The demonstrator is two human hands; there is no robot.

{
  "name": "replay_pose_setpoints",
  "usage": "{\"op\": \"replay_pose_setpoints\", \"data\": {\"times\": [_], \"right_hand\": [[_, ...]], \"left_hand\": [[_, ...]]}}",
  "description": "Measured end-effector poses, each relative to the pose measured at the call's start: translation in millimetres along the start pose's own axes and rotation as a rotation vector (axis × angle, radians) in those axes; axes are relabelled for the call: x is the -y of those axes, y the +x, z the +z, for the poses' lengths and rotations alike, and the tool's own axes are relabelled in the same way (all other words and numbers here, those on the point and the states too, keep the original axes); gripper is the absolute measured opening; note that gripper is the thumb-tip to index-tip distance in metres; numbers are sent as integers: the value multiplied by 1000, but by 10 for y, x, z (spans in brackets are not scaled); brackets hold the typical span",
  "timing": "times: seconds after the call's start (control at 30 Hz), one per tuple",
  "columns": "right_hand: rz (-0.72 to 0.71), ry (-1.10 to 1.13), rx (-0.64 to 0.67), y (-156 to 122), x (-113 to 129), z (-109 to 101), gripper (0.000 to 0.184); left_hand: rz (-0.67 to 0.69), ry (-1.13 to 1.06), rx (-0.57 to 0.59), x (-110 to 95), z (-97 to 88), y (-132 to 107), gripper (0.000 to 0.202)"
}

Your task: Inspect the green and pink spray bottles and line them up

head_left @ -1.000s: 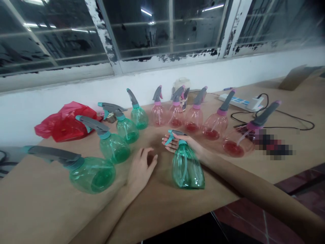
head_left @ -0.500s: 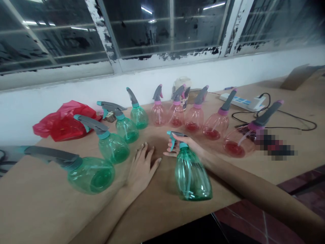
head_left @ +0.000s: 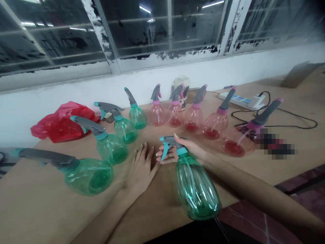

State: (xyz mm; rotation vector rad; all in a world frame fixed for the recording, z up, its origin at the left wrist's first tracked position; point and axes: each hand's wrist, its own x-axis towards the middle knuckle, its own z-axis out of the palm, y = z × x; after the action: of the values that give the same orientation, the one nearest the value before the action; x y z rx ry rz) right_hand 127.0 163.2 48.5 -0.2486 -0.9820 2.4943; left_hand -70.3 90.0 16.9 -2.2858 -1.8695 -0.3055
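My right hand [head_left: 186, 147] grips a green spray bottle [head_left: 198, 186] by its neck, under the grey and teal trigger head. The bottle tilts, its base toward me near the table's front edge. My left hand [head_left: 143, 166] lies flat on the table with fingers stretched, holding nothing; the right fingertips come close to its thumb. Several green spray bottles, one of them the nearest left bottle [head_left: 88, 176], curve along the left side. Several pink spray bottles, among them the far right one [head_left: 238, 142], curve along the right.
A crumpled red plastic bag [head_left: 64, 122] lies at the back left. Behind the pink bottles stands a paper cup [head_left: 184, 84]. A white power strip [head_left: 240, 100] with a black cable [head_left: 302, 122] lies at the right. A wall with windows bounds the table [head_left: 279, 166].
The green bottle in my right hand has come nearer to me and looks larger, its trigger head shifted left. My left hand stays flat on the table.
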Motion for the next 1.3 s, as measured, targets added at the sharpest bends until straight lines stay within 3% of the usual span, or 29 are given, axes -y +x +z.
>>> {"op": "replay_pose_setpoints", "data": {"times": [0.3, 0.47, 0.6, 0.77, 0.97, 1.17, 1.3], "right_hand": [[-34, 23, -128, 60, -45, 0, 45], [-99, -72, -90, 18, -52, 40, 43], [-70, -6, -127, 13, -38, 98, 46], [-68, 98, -289, 61, -32, 30, 54], [-53, 112, -301, 75, -30, -46, 58], [-35, 111, -290, 87, -63, -76, 56], [-140, 51, -321, 67, -77, -69, 40]], "left_hand": [[0, -11, 39, -31, -29, -23, 59], [-10, -12, 41, -38, -42, -21, 63], [6, -11, 18, -9, 0, -29, 59], [20, -14, -4, 27, 57, -42, 61], [11, -19, -7, 17, 58, -44, 62], [2, -36, -2, 9, 53, -44, 62], [-4, -33, 13, -2, 30, -41, 62]]}}
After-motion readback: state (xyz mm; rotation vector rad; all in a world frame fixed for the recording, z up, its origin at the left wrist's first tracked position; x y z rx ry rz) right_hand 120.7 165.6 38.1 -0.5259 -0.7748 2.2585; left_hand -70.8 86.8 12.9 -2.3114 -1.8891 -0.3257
